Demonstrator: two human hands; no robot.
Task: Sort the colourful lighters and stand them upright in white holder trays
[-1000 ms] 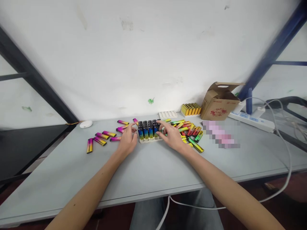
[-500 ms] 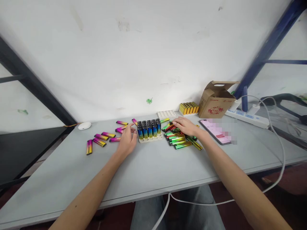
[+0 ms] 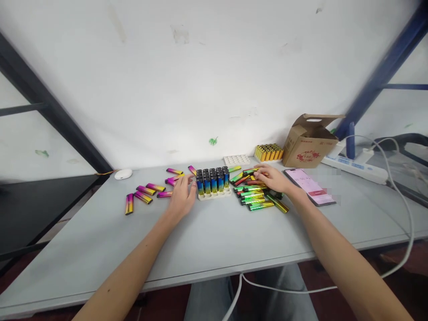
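Observation:
Upright blue-and-yellow lighters (image 3: 214, 183) with black tops fill most of a white tray (image 3: 216, 195) at the middle of the table. My left hand (image 3: 183, 194) rests at the tray's left side, fingers apart, with no object visible in it. Several pink-and-yellow lighters (image 3: 145, 197) lie scattered to its left. Right of the tray is a loose pile of green, red and gold lighters (image 3: 257, 196). Over the back of that pile is my right hand (image 3: 271, 178), its fingers curled near the lighters; whether it grips one is too small to tell.
Near the wall stand an unfilled white tray (image 3: 236, 159), a tray of yellow lighters (image 3: 269, 153) and an open cardboard box (image 3: 309, 145). A phone (image 3: 310, 186) and power strip (image 3: 357, 169) are at right; a white case (image 3: 123, 174) is at left.
The view has shifted, moving the whole scene slightly right. My right hand has lifted and drawn back a little from the pile, its fingers now more curled. My left hand stays beside the tray.

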